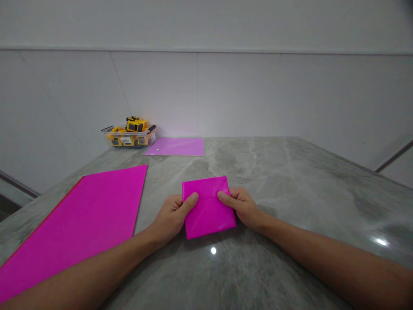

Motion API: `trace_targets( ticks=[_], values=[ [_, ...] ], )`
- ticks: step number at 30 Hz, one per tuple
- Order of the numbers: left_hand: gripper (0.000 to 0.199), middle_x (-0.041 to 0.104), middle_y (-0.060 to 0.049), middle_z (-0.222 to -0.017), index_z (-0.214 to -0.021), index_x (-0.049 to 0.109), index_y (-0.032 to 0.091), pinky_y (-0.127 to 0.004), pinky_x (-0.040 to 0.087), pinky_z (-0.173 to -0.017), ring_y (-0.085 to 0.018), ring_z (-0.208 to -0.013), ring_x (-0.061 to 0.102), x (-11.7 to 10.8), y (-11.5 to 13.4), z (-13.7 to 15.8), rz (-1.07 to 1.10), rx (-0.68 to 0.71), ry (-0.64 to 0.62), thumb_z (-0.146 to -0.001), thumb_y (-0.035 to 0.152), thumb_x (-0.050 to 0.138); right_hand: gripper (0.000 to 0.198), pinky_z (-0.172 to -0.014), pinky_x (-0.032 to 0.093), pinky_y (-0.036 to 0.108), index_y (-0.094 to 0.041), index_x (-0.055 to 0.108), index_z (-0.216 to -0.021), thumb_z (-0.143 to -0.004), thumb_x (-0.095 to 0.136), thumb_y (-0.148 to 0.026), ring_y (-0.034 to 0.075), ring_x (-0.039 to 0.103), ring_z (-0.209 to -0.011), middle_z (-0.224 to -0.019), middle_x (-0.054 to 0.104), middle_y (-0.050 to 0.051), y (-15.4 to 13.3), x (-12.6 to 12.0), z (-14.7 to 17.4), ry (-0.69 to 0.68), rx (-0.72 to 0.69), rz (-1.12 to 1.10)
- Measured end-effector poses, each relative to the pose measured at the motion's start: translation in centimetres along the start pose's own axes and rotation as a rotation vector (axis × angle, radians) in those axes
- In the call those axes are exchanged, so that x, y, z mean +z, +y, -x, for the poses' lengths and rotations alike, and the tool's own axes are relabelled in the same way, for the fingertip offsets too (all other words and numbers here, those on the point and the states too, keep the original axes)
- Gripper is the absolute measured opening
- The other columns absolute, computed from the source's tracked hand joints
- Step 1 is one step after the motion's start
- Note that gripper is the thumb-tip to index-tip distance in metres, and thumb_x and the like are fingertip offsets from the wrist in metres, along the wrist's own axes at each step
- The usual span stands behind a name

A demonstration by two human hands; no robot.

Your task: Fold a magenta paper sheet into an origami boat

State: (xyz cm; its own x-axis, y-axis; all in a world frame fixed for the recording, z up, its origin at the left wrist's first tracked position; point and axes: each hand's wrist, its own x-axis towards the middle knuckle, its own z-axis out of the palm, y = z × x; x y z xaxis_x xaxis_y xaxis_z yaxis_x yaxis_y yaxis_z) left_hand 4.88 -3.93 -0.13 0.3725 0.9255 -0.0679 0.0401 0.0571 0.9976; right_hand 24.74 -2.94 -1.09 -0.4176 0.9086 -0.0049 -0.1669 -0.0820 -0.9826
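Observation:
A bright pink piece of folded paper (209, 213), roughly square and tilted a little, is held up between both hands above the table. My left hand (174, 213) pinches its left edge, thumb on top and the other fingers underneath. On the opposite edge my right hand (243, 206) grips in the same way, thumb pressed on the top face. A crease runs across the upper part near the thumbs. The fingers behind the paper are mostly hidden. To the left lies a large flat pink sheet (93, 211) with a red left edge, partly covered by my left forearm.
The grey marbled table (290, 185) reaches back to a white wall. At the far left stands a clear plastic box (130, 140) holding yellow toy vehicles (136, 125). Beside it lies a flat lilac sheet or pad (180, 146).

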Motion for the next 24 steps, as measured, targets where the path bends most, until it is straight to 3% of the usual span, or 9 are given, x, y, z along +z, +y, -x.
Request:
trace_targets(
  ticks=[3,5,8,12,18,21,24],
  values=[
    [0.057,0.054,-0.001,-0.046,-0.053,0.060,0.015,-0.021,0.029,-0.044,-0.009,-0.042,0.040,-0.3,0.1,0.2,-0.190,0.002,-0.228,-0.079,0.065,0.055,0.051,-0.049,0.038,0.022,-0.013,0.062,-0.063,-0.070,0.070,-0.064,0.010,0.049,-0.049,-0.056,0.059,0.001,-0.1,-0.2,0.1,0.062,-0.041,0.005],
    [0.064,0.048,-0.001,-0.039,-0.044,0.058,0.016,-0.022,0.030,-0.045,-0.009,-0.040,0.038,-0.6,0.1,0.3,-0.303,0.007,-0.310,-0.086,0.063,0.045,0.051,-0.050,0.039,0.023,-0.014,0.062,-0.064,-0.070,0.069,-0.064,0.011,0.051,-0.050,-0.056,0.059,0.002,-0.1,-0.2,0.1,0.078,-0.056,0.002],
    [0.067,0.041,0.000,-0.035,-0.038,0.052,0.018,-0.023,0.029,-0.045,-0.009,-0.037,0.035,-0.7,0.1,0.2,-0.359,0.023,-0.285,-0.089,0.061,0.039,0.051,-0.049,0.038,0.023,-0.014,0.062,-0.065,-0.068,0.070,-0.065,0.011,0.049,-0.049,-0.057,0.059,0.002,-0.2,-0.1,0.0,0.093,-0.063,0.012],
    [0.061,0.036,0.004,-0.034,-0.041,0.044,0.020,-0.023,0.022,-0.041,-0.008,-0.034,0.027,-0.2,0.5,0.1,-0.366,0.008,-0.201,-0.085,0.061,0.043,0.053,-0.045,0.032,0.022,-0.015,0.057,-0.060,-0.070,0.067,-0.066,0.009,0.042,-0.046,-0.054,0.053,0.000,0.0,-0.2,-0.1,0.129,-0.086,0.077],
    [0.052,0.038,0.006,-0.039,-0.048,0.044,0.020,-0.023,0.020,-0.040,-0.008,-0.037,0.027,0.3,0.7,0.2,-0.374,0.008,-0.091,-0.083,0.059,0.049,0.054,-0.044,0.030,0.023,-0.016,0.053,-0.060,-0.072,0.064,-0.068,0.009,0.040,-0.045,-0.053,0.050,-0.001,0.3,-0.2,0.0,0.171,-0.115,0.140],
    [0.058,0.039,0.003,-0.036,-0.042,0.044,0.019,-0.023,0.024,-0.042,-0.008,-0.035,0.031,0.1,0.6,0.2,-0.392,0.018,-0.110,-0.085,0.058,0.045,0.055,-0.042,0.028,0.022,-0.016,0.053,-0.060,-0.070,0.065,-0.069,0.008,0.038,-0.043,-0.052,0.048,-0.003,0.1,-0.1,0.0,0.148,-0.114,0.137],
    [0.064,0.040,0.001,-0.034,-0.037,0.047,0.019,-0.023,0.025,-0.043,-0.008,-0.035,0.031,-0.5,0.4,0.3,-0.362,0.037,-0.219,-0.086,0.059,0.045,0.056,-0.038,0.024,0.021,-0.017,0.050,-0.055,-0.070,0.064,-0.070,0.006,0.033,-0.038,-0.046,0.043,-0.005,-0.1,-0.2,0.1,0.088,-0.093,0.139]
  ],
)
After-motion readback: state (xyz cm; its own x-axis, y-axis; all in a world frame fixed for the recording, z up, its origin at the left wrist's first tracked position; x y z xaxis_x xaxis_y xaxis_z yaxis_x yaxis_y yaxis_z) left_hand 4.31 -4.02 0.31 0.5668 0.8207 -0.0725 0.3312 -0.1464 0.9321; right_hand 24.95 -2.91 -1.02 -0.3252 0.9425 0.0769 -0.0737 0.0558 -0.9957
